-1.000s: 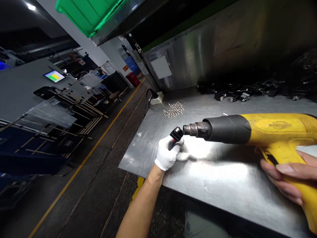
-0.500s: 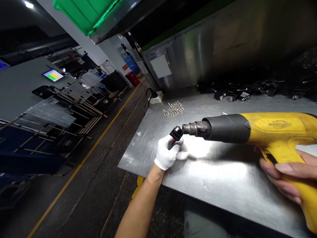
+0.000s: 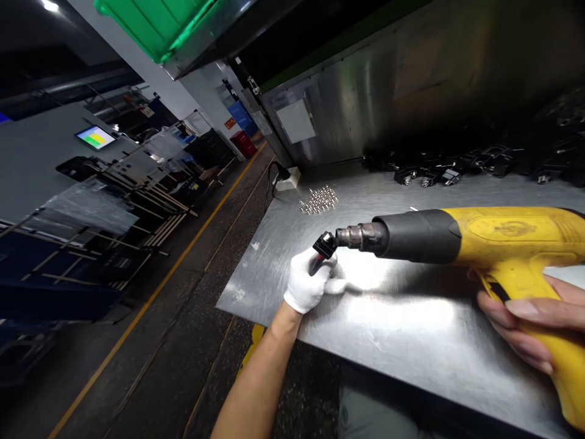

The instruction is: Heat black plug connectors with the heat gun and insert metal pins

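My left hand (image 3: 305, 285), in a white glove, is closed around a small black part (image 3: 325, 245) with a metal piece at its top and a bit of red below. My bare right hand (image 3: 525, 317) grips the handle of a yellow heat gun (image 3: 512, 235) at the right. The gun's stepped metal nozzle (image 3: 361, 236) points left, its tip right beside the black part; whether they touch I cannot tell. Both are above the metal table (image 3: 393, 347). Behind my left hand, a cluster of small metal pieces (image 3: 319, 200) lies on the table.
Many black parts (image 3: 450, 174) lie along the table's back right. A white power strip (image 3: 287, 179) with a black plug sits at the back left corner. Overhead hangs a green bin (image 3: 155, 27). Racks (image 3: 132, 207) stand across the aisle.
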`<state>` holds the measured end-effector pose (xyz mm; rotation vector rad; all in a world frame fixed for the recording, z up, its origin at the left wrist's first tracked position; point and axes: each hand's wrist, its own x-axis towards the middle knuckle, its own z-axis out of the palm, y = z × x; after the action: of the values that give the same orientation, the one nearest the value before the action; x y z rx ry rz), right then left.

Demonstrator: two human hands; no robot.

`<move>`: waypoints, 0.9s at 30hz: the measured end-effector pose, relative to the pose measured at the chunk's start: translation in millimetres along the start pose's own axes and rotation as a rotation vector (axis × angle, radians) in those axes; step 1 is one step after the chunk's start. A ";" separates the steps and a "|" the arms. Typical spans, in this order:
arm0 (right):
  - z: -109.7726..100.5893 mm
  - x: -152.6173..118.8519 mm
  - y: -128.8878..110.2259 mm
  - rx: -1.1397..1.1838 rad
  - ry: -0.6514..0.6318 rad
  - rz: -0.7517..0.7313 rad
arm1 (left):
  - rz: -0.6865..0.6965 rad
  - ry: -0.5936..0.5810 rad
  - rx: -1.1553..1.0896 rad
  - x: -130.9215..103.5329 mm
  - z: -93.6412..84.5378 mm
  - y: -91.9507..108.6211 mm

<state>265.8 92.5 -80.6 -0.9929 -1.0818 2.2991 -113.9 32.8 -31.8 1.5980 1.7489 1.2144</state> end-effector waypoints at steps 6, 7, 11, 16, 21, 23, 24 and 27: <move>10.6 -0.9 -9.8 -0.014 0.052 0.034 | -0.008 0.004 0.016 0.1 -0.2 -0.7; 12.4 -1.4 -11.5 -0.013 0.062 0.045 | -0.009 0.005 0.016 0.2 -0.1 -0.6; 14.8 -2.8 -13.8 -0.011 0.089 0.079 | 0.000 0.010 0.015 0.3 0.7 -0.8; 10.5 -2.6 -9.2 0.013 0.051 0.061 | 0.024 0.045 0.061 0.0 0.9 -2.8; 12.9 -2.3 -10.2 -0.013 0.070 0.049 | 0.050 0.057 0.081 0.4 0.4 -4.6; 11.5 -1.8 -8.7 -0.021 0.052 0.024 | 0.056 0.059 0.082 0.7 0.5 -4.3; 10.0 -1.6 -7.3 -0.018 0.036 0.017 | 0.058 0.062 0.085 0.8 0.7 -4.0; 5.4 -1.3 -3.7 -0.003 0.014 0.034 | 0.067 0.079 0.102 1.0 1.3 -3.0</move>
<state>262.8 91.4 -74.7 -1.0349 -1.0716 2.3150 -114.7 34.4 -34.7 1.7000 1.8466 1.2531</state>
